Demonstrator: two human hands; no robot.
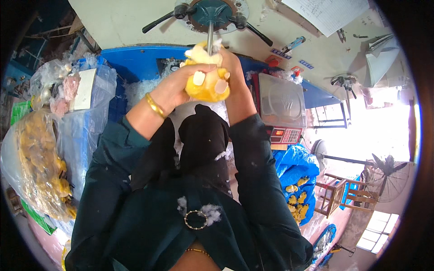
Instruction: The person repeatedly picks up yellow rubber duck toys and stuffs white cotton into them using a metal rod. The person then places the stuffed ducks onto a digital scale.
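We hold a yellow plush toy (pixel 207 83) with white patches up against the lower end of a metal nozzle tube (pixel 210 38), which descends from a round teal fitting with black handles (pixel 212 11). The left hand (pixel 174 88), with a gold bangle (pixel 155 105) at its wrist, wraps the toy's near side, thumb laid across the front; the right hand (pixel 233 65) closes around the far side and the top, next to the tube. Both hands are thus closed on the toy, neither spread wide. White stuffing fibre (pixel 135 90) lies heaped in the blue bin (pixel 131 58) behind the toy, and tufts cling to our dark clothing. To our right stands a weighing scale (pixel 281 106) with a steel pan; beyond it a blue sack (pixel 296 165) holds more yellow toys (pixel 297 198). To our left, clear bags (pixel 38 162) hold further yellow pieces. We judge the main risk to be the toy slipping off the tube if either grip relaxes, which would spill fibre over the worktop and clothing. A tilted toy could fill unevenly, and fingers close to the tube end could be pinched or struck.
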